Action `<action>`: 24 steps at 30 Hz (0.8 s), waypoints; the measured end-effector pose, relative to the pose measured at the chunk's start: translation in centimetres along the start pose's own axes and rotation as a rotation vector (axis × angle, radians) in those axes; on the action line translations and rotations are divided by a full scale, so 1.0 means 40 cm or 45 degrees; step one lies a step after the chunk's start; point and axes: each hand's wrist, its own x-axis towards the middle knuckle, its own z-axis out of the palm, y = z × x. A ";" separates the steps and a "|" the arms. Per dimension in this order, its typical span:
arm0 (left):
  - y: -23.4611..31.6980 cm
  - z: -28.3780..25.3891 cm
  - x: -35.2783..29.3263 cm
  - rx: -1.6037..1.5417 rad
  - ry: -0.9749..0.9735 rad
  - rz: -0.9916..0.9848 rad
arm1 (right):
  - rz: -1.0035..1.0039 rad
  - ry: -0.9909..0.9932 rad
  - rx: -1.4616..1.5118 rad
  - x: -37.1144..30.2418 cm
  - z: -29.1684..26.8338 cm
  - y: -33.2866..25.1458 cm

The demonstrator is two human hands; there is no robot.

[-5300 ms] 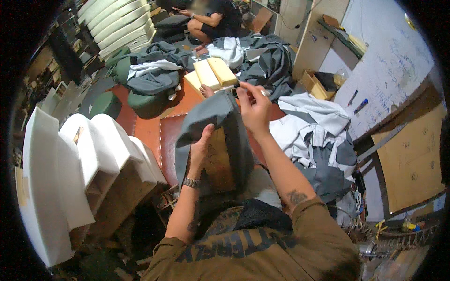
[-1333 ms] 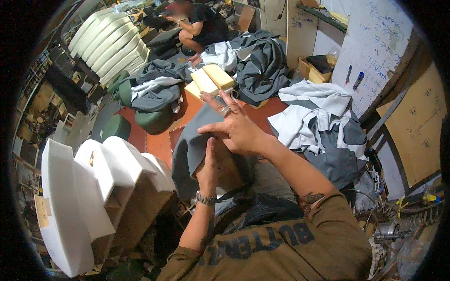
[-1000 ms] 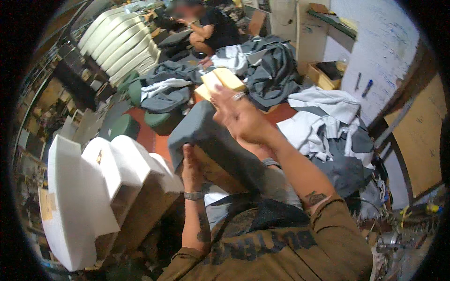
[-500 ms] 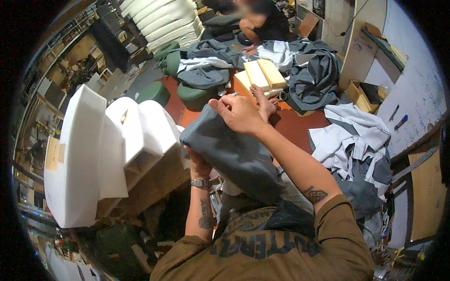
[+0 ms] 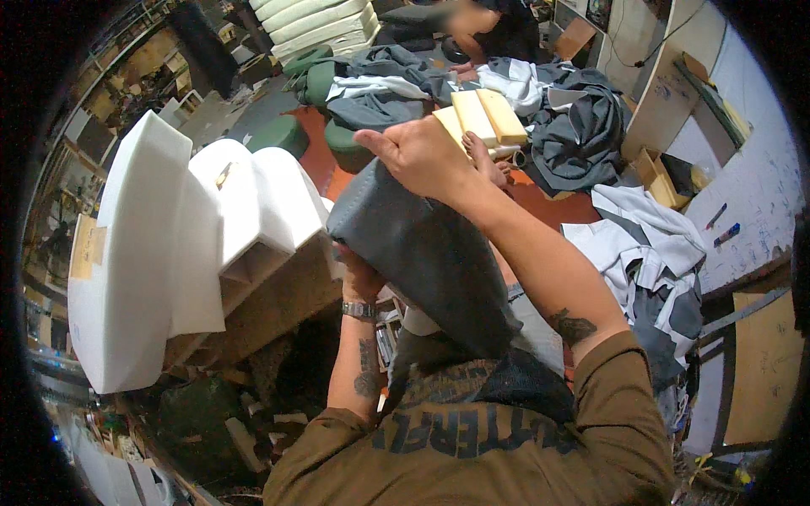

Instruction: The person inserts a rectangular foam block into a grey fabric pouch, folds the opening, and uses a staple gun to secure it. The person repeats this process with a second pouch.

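Reddish-orange flooring [image 5: 553,207] spreads beside heaped grey-and-white cloth [image 5: 654,232], with white, curved, padded forms [image 5: 135,253] at left. Before the brown shirt [image 5: 472,468] tilts a dark grey, fabric-covered, box-like piece [image 5: 413,240]. The left hand [image 5: 361,278] has its grip closed on the lower left edge; the right hand [image 5: 426,160] is at the top, thumb out, its grip impossible to tell.

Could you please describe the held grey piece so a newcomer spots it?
Big white forms stand at left. Right of them, the left hand holds the grey piece, below the right hand. It is smooth, unlike the crumpled grey fabric beyond.
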 end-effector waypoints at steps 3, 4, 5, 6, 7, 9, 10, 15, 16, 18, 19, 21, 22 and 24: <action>-0.012 -0.013 0.012 0.007 -0.001 0.020 | 0.006 -0.103 -0.051 0.017 -0.007 -0.003; -0.022 -0.024 0.009 -0.030 0.007 -0.002 | -0.001 -0.114 -0.040 0.013 -0.007 0.004; -0.033 -0.039 0.010 -0.082 -0.049 -0.020 | -0.007 -0.125 -0.031 0.005 -0.006 0.014; -0.045 -0.058 0.013 -0.083 0.015 -0.009 | 0.026 -0.111 -0.003 -0.010 -0.004 0.029; -0.057 -0.081 0.015 -0.098 0.016 0.003 | 0.062 -0.096 0.025 -0.034 0.000 0.046; -0.083 -0.133 0.024 -0.129 0.023 0.025 | 0.204 -0.053 0.180 -0.090 0.017 0.089; -0.095 -0.161 0.029 -0.148 0.033 0.035 | 0.311 -0.029 0.307 -0.125 0.029 0.112; -0.147 -0.260 0.054 -0.249 -0.088 0.036 | 0.558 0.064 0.408 -0.306 0.134 0.177; -0.152 -0.267 0.059 -0.124 -0.054 0.067 | 0.492 0.044 0.303 -0.321 0.137 0.191; -0.156 -0.270 0.064 0.125 0.016 0.133 | 0.471 0.094 0.244 -0.338 0.148 0.195; -0.154 -0.267 0.064 0.125 -0.028 0.098 | 0.467 0.101 0.210 -0.333 0.142 0.198; -0.145 -0.255 0.061 0.072 -0.077 0.051 | 0.364 0.288 0.266 -0.314 0.122 0.195; -0.138 -0.247 0.059 0.017 -0.080 0.034 | 0.294 0.354 0.303 -0.299 0.101 0.200; -0.124 -0.229 0.055 -0.256 -0.083 0.042 | 0.334 0.328 0.469 -0.250 0.063 0.210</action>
